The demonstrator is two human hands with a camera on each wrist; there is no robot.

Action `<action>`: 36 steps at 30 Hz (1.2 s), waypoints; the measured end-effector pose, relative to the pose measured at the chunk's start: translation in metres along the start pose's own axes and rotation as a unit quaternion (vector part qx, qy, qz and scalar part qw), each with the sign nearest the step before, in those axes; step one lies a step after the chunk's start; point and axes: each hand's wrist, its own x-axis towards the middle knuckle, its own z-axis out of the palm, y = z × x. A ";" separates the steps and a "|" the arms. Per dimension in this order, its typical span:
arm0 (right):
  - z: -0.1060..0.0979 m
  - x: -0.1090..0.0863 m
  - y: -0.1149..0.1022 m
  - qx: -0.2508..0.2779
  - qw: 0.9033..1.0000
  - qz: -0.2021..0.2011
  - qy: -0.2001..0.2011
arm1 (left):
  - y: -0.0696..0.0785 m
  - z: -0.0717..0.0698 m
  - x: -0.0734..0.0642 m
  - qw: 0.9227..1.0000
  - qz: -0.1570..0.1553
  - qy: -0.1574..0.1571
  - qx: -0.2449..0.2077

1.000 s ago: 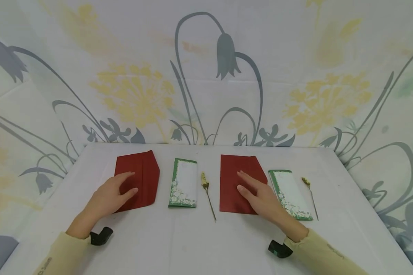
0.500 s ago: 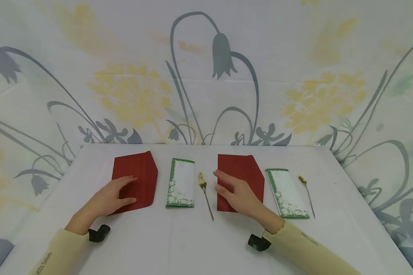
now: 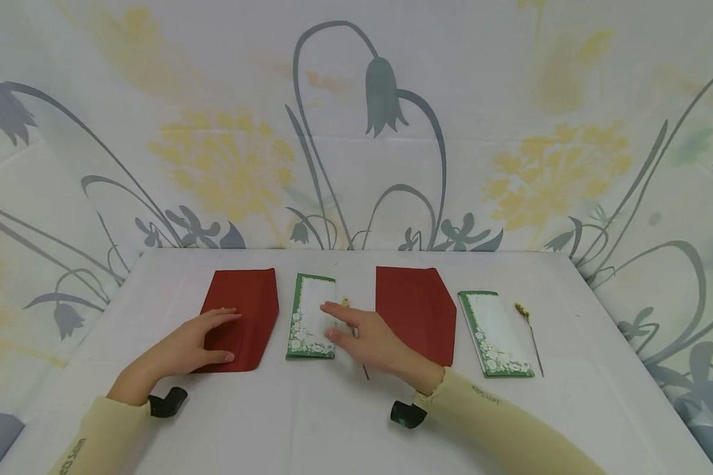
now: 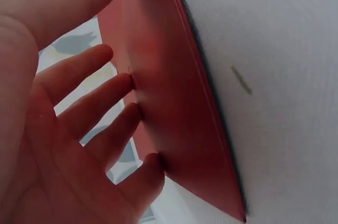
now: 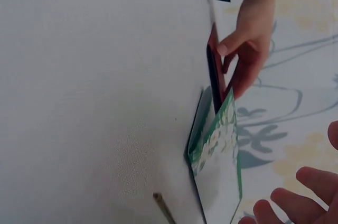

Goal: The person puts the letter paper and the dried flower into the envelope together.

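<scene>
Red envelope [image 3: 245, 330] on the left side of the white table [image 3: 273, 422] sits under the left hand [image 3: 185, 343], whose loose, spread fingers touch it, while the right hand [image 3: 373, 340], fingers held apart, is above a yellow flower [image 3: 346, 302] by a green-edged card [image 3: 310, 316].

The left sleeve [image 3: 102, 439] is long and pale, dull yellow, with dark lettering [image 3: 73, 455] printed lengthwise. The right sleeve [image 3: 502, 427] matches in colour and bears a line of dark print [image 3: 485, 394] near the wrist. A short, bent black block juts out at each wrist: left block [image 3: 168, 402], right block [image 3: 408, 414].
</scene>
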 end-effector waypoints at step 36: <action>0.096 0.079 -0.038 -0.398 0.902 -0.038 -0.161 | 0.013 0.010 0.016 0.993 -0.026 0.033 0.110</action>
